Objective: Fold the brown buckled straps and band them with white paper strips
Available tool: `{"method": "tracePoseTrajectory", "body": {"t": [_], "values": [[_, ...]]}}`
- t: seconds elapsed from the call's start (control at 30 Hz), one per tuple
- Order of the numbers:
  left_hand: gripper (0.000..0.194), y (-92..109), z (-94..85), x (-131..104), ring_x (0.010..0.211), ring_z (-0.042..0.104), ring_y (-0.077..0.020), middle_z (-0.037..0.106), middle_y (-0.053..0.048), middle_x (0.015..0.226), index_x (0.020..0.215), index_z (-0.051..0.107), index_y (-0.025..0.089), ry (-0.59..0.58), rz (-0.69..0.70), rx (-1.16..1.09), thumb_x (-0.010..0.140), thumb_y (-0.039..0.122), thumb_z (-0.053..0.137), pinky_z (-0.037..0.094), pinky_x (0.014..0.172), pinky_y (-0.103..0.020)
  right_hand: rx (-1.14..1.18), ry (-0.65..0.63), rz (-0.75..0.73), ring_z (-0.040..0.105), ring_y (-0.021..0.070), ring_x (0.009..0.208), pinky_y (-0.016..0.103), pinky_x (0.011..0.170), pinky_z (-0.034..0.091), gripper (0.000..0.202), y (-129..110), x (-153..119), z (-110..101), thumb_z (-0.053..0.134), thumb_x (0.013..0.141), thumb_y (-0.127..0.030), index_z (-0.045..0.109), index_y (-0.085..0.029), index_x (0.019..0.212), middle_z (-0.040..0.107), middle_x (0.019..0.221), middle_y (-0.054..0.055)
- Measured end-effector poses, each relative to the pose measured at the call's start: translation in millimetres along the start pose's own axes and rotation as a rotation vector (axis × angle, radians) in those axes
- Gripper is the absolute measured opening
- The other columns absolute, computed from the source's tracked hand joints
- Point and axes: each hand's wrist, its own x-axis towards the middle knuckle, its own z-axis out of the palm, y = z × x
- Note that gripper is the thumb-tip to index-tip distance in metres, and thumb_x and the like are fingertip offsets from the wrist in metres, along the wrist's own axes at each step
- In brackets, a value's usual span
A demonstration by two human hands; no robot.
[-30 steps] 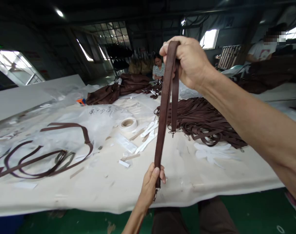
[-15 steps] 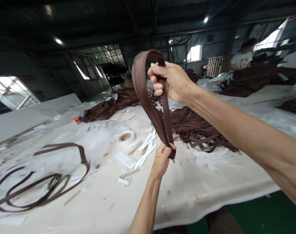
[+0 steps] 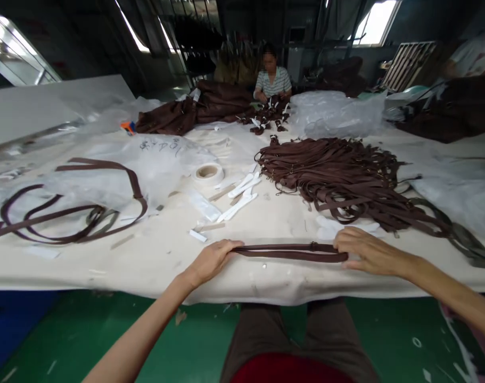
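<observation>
A brown leather strap (image 3: 290, 252), doubled into two strands, stretches level above the near edge of the table (image 3: 154, 266). My left hand (image 3: 212, 260) is closed around its left end. At the other end my right hand (image 3: 364, 251) grips the strap, fingers curled over it. A small buckle or slider (image 3: 313, 246) shows on the upper strand, close to my right hand. Beyond my right hand lies a large pile of similar brown straps (image 3: 334, 165) with metal fittings. White gloves or a white cloth (image 3: 326, 227) lie partly hidden behind my right hand.
A roll of white tape (image 3: 207, 174) and white plastic-looking tools (image 3: 240, 197) lie mid-table. Loose straps (image 3: 136, 191) curl at the left. Brown leather pieces (image 3: 222, 103), clear plastic (image 3: 334, 114) and an orange-blue object (image 3: 128, 127) are farther back. A co-worker (image 3: 272, 80) sits across the table.
Both hands have come down from in front of me to the table's near edge. The strap, looped upright before, is now pulled out level between them. The view has tilted down and turned.
</observation>
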Motion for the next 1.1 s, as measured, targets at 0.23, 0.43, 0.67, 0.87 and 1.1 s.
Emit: {"method": "tracePoseTrajectory", "body": {"t": [0.23, 0.43, 0.67, 0.87, 1.1], "values": [[0.031, -3, 25.9, 9, 0.094, 0.058, -0.0225, 0.066, -0.009, 0.1, 0.111, 0.07, 0.023, 0.05, 0.113, 0.23, 0.1, 0.034, 0.042, 0.049, 0.088, -0.035, -0.481, -0.202, -0.017, 0.052, 0.0354, 0.128, 0.063, 0.111, 0.032, 0.022, 46, -46, 45, 0.066, 0.086, -0.043, 0.068, -0.022, 0.083, 0.063, 0.13, 0.014], [0.03, -7, 26.4, 6, 0.093, 0.057, -0.0204, 0.064, -0.008, 0.096, 0.109, 0.07, 0.022, 0.109, 0.19, 0.198, 0.102, 0.034, 0.043, 0.05, 0.085, -0.032, -0.524, -0.184, -0.156, 0.053, 0.0272, 0.127, 0.049, 0.109, 0.04, 0.023, 67, -61, 71, 0.052, 0.097, -0.036, 0.067, -0.021, 0.089, 0.058, 0.136, 0.011], [0.038, -10, 28.7, 3, 0.093, 0.055, -0.0204, 0.061, -0.009, 0.098, 0.12, 0.068, 0.02, 0.055, 0.168, 0.172, 0.101, 0.042, 0.044, 0.049, 0.086, -0.033, -0.667, 0.006, -0.203, 0.049, 0.0359, 0.13, 0.054, 0.105, 0.039, 0.052, 73, -54, 87, 0.041, 0.097, -0.056, 0.061, -0.016, 0.125, 0.049, 0.146, 0.018], [0.042, -10, 27.0, 2, 0.093, 0.051, -0.0203, 0.057, -0.007, 0.1, 0.128, 0.065, 0.022, -0.01, 0.126, 0.176, 0.101, 0.044, 0.042, 0.046, 0.088, -0.034, -0.741, 0.046, -0.316, 0.055, 0.0319, 0.119, 0.047, 0.092, 0.043, 0.05, 57, -33, 129, 0.033, 0.104, -0.043, 0.047, -0.012, 0.14, 0.06, 0.131, 0.02], [0.042, -16, 23.7, 9, 0.093, 0.05, -0.0193, 0.055, -0.008, 0.101, 0.134, 0.059, 0.021, -0.024, 0.141, 0.181, 0.103, 0.033, 0.033, 0.046, 0.09, -0.034, -0.608, -0.132, -0.493, 0.054, 0.0182, 0.071, 0.031, 0.067, 0.04, 0.04, 50, -23, 102, 0.036, 0.096, -0.004, 0.056, -0.014, 0.129, 0.059, 0.077, 0.004]]}}
